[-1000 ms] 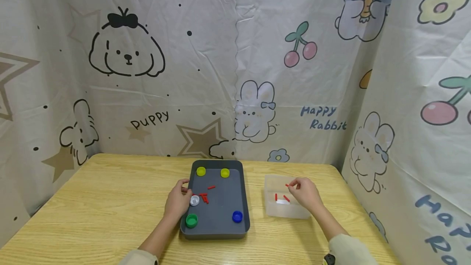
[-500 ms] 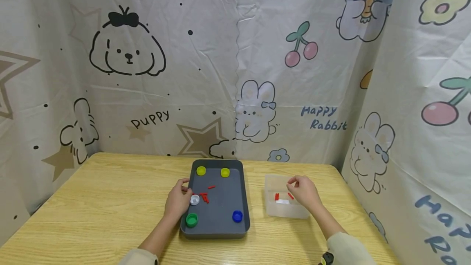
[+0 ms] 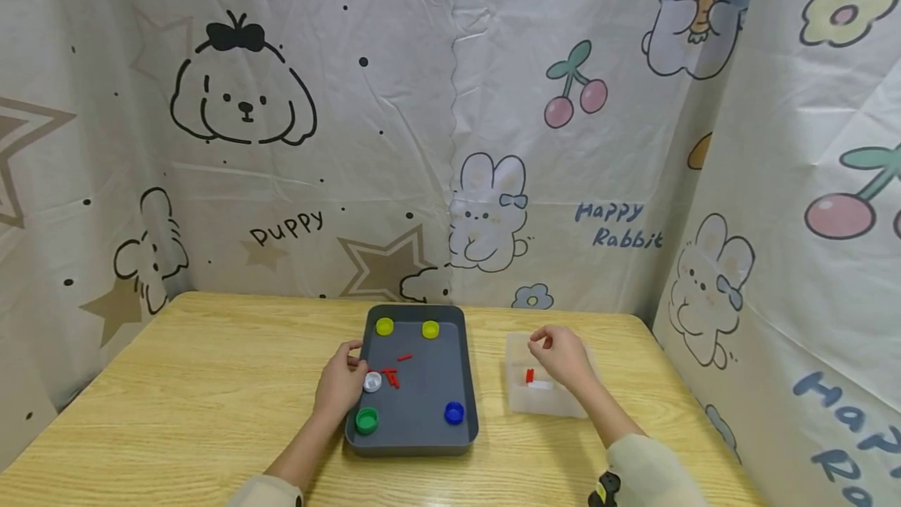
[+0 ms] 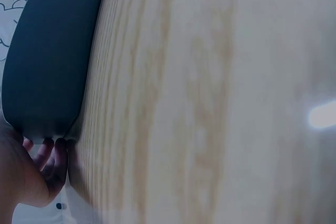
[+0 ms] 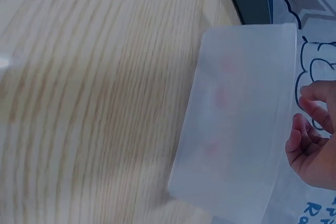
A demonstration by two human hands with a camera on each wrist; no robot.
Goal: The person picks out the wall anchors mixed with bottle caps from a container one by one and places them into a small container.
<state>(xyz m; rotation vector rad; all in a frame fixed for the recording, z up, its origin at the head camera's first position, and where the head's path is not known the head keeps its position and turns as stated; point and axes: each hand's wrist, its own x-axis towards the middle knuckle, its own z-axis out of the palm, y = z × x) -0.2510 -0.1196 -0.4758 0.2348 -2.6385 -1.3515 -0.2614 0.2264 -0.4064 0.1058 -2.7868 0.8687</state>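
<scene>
Red sticks [image 3: 530,375] lie in the box [image 3: 524,403] below the right hand [image 3: 561,354], its fingers loosely curled, holding nothing visible. Left hand [image 3: 339,383], fingers bent, grips the tray [image 3: 422,393] edge.

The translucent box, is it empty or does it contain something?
Not empty: the head view shows red pieces inside the box.

Tray [image 3: 429,393] with caps [image 3: 454,413] and sticks [image 3: 393,379], left of box [image 3: 545,404] on table [image 3: 211,397]
</scene>
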